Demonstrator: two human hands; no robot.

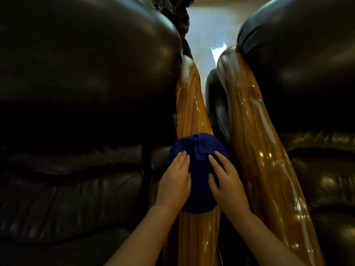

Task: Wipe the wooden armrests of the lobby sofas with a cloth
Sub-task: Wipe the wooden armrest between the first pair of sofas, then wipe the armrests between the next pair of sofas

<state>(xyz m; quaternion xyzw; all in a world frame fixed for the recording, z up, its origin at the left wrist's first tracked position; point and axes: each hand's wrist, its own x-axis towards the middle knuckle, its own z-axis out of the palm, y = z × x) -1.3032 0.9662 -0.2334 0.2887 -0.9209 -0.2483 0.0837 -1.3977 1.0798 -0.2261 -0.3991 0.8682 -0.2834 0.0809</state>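
A dark blue cloth (199,175) lies draped over the glossy wooden armrest (190,100) of the left sofa, in the middle of the view. My left hand (175,181) rests flat on the cloth's left side, fingers together and stretched out. My right hand (224,181) presses flat on the cloth's right side, thumb spread inward. Neither hand curls around the cloth. A second shiny wooden armrest (263,146) runs alongside on the right, belonging to the right sofa, with a narrow gap between the two.
Dark leather cushions of the left sofa (76,93) and the right sofa (307,73) bulge up on both sides. A pale, bright floor (205,35) shows in the gap beyond the armrests, with a dark carved object (171,10) at the top.
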